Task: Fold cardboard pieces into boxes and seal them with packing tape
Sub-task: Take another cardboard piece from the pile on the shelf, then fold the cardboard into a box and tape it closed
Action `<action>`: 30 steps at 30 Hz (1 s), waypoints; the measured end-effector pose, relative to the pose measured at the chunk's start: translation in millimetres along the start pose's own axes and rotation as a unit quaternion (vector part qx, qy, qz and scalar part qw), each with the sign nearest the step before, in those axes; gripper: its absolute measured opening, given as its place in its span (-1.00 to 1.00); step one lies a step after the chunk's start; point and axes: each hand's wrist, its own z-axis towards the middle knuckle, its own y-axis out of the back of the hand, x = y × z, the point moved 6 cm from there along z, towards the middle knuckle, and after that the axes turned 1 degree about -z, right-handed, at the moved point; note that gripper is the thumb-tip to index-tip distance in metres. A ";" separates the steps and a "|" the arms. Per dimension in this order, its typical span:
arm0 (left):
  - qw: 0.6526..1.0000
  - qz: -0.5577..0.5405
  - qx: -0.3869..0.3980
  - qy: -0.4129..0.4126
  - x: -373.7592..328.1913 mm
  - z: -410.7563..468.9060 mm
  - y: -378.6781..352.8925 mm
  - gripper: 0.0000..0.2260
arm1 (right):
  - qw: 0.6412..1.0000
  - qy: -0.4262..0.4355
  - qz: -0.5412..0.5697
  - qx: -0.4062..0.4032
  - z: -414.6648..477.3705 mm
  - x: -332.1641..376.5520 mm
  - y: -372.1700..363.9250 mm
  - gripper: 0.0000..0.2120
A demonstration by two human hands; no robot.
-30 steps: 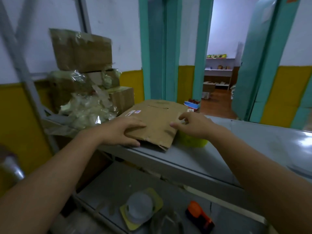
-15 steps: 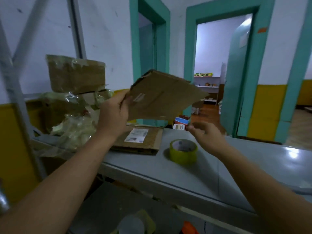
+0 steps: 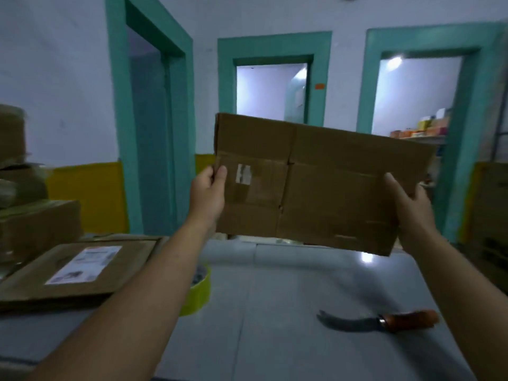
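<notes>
Flattened brown cardboard box piece (image 3: 316,182), held up in the air in front of the person, broad face toward the camera, above the far half of the grey table (image 3: 275,312) and touching nothing else. Its long axis runs left to right and slopes slightly down toward the right. A vertical crease runs down near its middle, crossed by fold lines, and a torn white label remnant sits near the left end.

The left hand (image 3: 209,193) grips the left short edge, thumb on the near face and fingers wrapped behind. The right hand (image 3: 409,199) grips the lower right end the same way, thumb showing and fingers hidden behind the board. Each hand holds one end of the long axis, so neither is nearer. Opening the flat piece into a box shape would likely mean pressing those two ends toward each other.

On the table, a yellow-green roll of packing tape (image 3: 198,292) lies partly hidden under the left forearm. A curved knife with a reddish wooden handle (image 3: 379,321) lies to the right, well apart from the roll. A stack of flat brown cardboard with a white shipping label (image 3: 82,268) sits at the left, with taped brown boxes (image 3: 35,226) beyond it.

Behind are a white wall with a yellow lower band (image 3: 85,196) and teal door frames (image 3: 148,119).
</notes>
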 end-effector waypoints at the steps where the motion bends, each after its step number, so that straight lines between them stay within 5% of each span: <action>1: 0.999 -0.026 0.004 0.026 11.3 -2.9 -15.2 -0.73 | 1.000 -0.007 0.003 -0.012 3.3 -8.4 9.9 -0.24; 7: 0.992 -0.095 -0.015 0.080 52.7 -17.3 -63.6 -0.77 | 0.997 0.009 0.011 -0.082 7.8 -33.8 45.2 -0.70; 25: 0.995 -0.062 -0.031 0.067 54.8 -44.0 -53.3 -0.70 | 0.997 0.036 0.020 -0.067 -7.7 -38.4 49.5 -0.81; 30: 0.995 -0.072 0.039 0.053 45.1 -55.4 -69.8 -0.72 | 0.999 0.020 0.025 0.006 -10.5 -39.7 34.4 -0.69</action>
